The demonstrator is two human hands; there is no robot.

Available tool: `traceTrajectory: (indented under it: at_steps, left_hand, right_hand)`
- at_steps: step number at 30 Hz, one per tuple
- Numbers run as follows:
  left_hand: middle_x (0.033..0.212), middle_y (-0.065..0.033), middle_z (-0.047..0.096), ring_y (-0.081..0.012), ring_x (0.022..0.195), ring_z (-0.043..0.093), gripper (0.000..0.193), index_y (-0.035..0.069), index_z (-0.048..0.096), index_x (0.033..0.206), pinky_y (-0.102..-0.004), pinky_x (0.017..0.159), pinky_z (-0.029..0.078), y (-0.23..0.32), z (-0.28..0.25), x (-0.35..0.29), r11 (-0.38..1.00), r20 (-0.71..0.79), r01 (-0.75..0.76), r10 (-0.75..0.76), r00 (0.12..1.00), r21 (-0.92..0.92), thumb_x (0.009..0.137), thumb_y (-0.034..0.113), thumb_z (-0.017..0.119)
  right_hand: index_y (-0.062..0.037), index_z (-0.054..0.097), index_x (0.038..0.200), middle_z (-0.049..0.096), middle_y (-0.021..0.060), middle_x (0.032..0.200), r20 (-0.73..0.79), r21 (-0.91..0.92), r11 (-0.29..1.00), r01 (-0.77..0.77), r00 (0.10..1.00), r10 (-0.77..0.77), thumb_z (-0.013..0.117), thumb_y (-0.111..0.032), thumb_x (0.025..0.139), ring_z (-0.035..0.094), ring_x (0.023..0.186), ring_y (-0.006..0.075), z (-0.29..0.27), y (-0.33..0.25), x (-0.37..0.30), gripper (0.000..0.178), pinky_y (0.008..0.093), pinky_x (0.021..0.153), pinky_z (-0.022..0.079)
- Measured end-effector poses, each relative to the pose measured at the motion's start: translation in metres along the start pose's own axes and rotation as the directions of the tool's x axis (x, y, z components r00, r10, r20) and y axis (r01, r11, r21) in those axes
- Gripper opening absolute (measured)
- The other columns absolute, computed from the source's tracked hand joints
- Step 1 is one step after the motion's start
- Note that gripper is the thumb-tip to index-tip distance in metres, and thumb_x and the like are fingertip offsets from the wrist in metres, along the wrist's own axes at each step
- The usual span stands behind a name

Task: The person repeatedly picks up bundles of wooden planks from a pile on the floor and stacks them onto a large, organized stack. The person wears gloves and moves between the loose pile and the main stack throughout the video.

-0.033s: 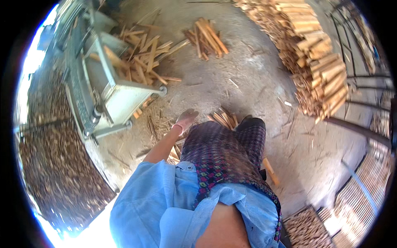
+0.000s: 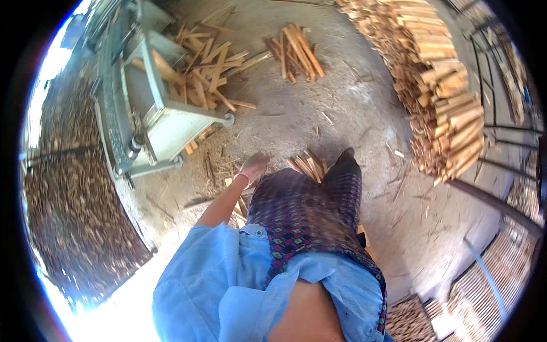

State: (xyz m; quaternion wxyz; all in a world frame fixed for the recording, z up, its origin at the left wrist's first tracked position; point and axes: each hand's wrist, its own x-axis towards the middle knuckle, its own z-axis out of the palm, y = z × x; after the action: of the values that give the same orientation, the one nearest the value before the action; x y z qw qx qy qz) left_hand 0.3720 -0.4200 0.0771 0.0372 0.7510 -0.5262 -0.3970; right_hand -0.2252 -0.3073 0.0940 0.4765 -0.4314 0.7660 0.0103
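Observation:
My left hand (image 2: 252,169), in a pale pinkish glove, hangs beside my patterned dark skirt (image 2: 302,211). Its fingers look stretched out, and I see nothing held in it. Just past the skirt, a small bundle of wood sticks (image 2: 307,165) lies on the ground, partly covered by the cloth. More sticks (image 2: 236,211) show below my left forearm. A dark shoe (image 2: 346,158) stands out to the right of the bundle. My right hand is out of view.
A metal-framed machine on wheels (image 2: 165,134) stands at left, with a loose heap of split wood (image 2: 208,71) behind it. Ahead lies a small wood pile (image 2: 296,51). A long stack of split wood (image 2: 456,119) curves along the right, near a dark metal bar (image 2: 496,205).
The surroundings have shifted slightly right and down in view. My shoe reaches a little farther ahead, and a stick right of the skirt is now mostly covered. My left hand stays beside the skirt.

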Motion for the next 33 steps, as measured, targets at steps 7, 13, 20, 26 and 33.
traceTrajectory:
  at_steps: [7, 13, 20, 26, 33]
  left_hand:
    - [0.112, -0.0164, 0.063, -0.0330, 0.108, 0.059, 0.037, 0.004, 0.060, 0.111, -0.0397, 0.090, 0.050, -0.042, 0.046, -0.067, 0.945, -0.055, 0.084, -0.071, 0.996, 0.315, 0.076, 0.009, 0.070]
    - [0.102, -0.0169, 0.066, -0.0327, 0.102, 0.062, 0.026, 0.008, 0.065, 0.106, -0.0398, 0.090, 0.050, 0.023, 0.090, -0.071, 0.978, 0.055, 0.075, -0.087, 0.995, 0.194, 0.082, 0.018, 0.064]
    - [0.118, -0.0196, 0.065, -0.0331, 0.116, 0.058, 0.033, 0.007, 0.065, 0.117, -0.0385, 0.097, 0.047, 0.143, 0.061, -0.036, 0.995, -0.058, 0.090, -0.092, 0.994, -0.042, 0.089, 0.023, 0.059]
    - [0.107, -0.0193, 0.064, -0.0382, 0.107, 0.058, 0.022, 0.006, 0.062, 0.104, -0.0423, 0.093, 0.048, 0.155, 0.059, 0.018, 0.970, -0.074, 0.168, -0.183, 0.980, -0.174, 0.087, 0.019, 0.055]
    - [0.104, -0.0208, 0.063, -0.0396, 0.104, 0.060, 0.020, 0.008, 0.062, 0.105, -0.0451, 0.089, 0.049, 0.078, 0.126, 0.053, 0.813, -0.187, 0.218, -0.369, 0.911, -0.541, 0.089, 0.016, 0.052]
  right_hand:
    - [-0.0038, 0.063, 0.106, 0.064, 0.0117, 0.088, 0.159, 0.258, 0.950, -0.174, 0.978, 0.135, 0.064, -0.035, 0.091, 0.061, 0.076, 0.0273, -0.119, -0.073, 0.154, 0.034, 0.0384, 0.069, 0.051]
    - [-0.0009, 0.066, 0.103, 0.064, 0.0066, 0.078, 0.149, -0.125, 0.859, 0.497, 0.865, -0.479, 0.059, -0.037, 0.094, 0.056, 0.065, 0.0145, -0.218, -0.259, 0.273, 0.038, 0.0318, 0.061, 0.046]
    - [0.0021, 0.062, 0.122, 0.071, 0.0161, 0.099, 0.138, -0.383, 0.699, 0.604, 0.785, -0.604, 0.060, -0.037, 0.094, 0.067, 0.089, 0.0279, -0.253, -0.416, 0.350, 0.049, 0.0383, 0.085, 0.050]
    - [-0.0048, 0.061, 0.127, 0.068, 0.0145, 0.113, 0.395, -0.492, 0.541, 0.682, 0.729, -0.559, 0.062, -0.026, 0.092, 0.063, 0.108, 0.0305, -0.230, -0.392, 0.415, 0.041, 0.0410, 0.088, 0.049]
    - [-0.0048, 0.069, 0.099, 0.069, 0.0213, 0.094, 0.622, -0.329, 0.580, 0.745, 0.633, -0.460, 0.060, -0.039, 0.092, 0.066, 0.091, 0.0382, -0.203, -0.374, 0.413, 0.036, 0.0461, 0.081, 0.049]
